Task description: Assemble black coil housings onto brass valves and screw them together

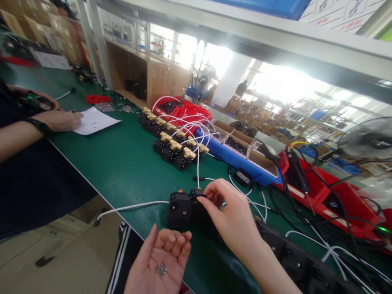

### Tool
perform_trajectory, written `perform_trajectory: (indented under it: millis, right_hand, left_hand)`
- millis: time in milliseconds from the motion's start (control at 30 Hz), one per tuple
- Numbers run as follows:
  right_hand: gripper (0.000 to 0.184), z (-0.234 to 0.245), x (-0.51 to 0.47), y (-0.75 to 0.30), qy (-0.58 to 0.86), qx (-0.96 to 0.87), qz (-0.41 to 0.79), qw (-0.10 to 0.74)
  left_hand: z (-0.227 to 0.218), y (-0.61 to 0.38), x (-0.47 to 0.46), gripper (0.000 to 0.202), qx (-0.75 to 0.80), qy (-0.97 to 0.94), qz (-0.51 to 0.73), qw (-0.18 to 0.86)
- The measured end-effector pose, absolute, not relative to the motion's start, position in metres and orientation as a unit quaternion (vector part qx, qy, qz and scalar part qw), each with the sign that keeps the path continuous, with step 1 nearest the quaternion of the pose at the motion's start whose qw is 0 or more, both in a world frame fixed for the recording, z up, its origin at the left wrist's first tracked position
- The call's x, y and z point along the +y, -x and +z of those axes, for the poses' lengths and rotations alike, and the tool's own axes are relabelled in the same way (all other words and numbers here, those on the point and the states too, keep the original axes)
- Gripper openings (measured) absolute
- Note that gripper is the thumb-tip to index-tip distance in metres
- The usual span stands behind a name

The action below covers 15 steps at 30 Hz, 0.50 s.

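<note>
My left hand [161, 261] lies palm up at the table's near edge, fingers curled, cupping several tiny silver screws [161, 270]. My right hand [228, 214] reaches forward and pinches its fingertips on top of a black valve block [180, 209] with a brass fitting, which rests on the green table [122, 159]. A white cable [131, 207] runs left from the block over the table edge.
Rows of black valves with brass fittings [173, 143] and white wires stand mid-table. Behind are a blue tray [241, 161] with cardboard bins and red bins [330, 200]. A fan [367, 141] stands at right. Another person's hand [59, 120] rests by a white paper [93, 120] at left.
</note>
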State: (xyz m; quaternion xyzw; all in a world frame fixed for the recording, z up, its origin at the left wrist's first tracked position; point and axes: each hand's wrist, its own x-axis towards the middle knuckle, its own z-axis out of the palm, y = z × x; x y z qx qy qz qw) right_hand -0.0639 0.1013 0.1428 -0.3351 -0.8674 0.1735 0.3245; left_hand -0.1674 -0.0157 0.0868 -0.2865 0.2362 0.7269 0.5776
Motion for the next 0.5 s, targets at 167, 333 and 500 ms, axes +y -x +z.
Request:
perform_trajectory:
  millis: [167, 333, 500]
  right_hand:
    - [0.012, 0.146, 0.053, 0.04, 0.239, -0.876, 0.191, 0.372]
    - [0.021, 0.105, 0.015, 0.034, 0.203, -0.912, 0.184, 0.305]
    - [0.034, 0.071, 0.01, 0.037, 0.198, -0.928, 0.079, 0.304]
  left_hand:
    - [0.092, 0.157, -0.019, 0.063, 0.211, 0.231, 0.723, 0.616]
    - [0.1, 0.142, -0.021, 0.068, 0.219, 0.187, 0.702, 0.651]
    - [0.092, 0.13, -0.021, 0.063, 0.221, 0.166, 0.703, 0.655]
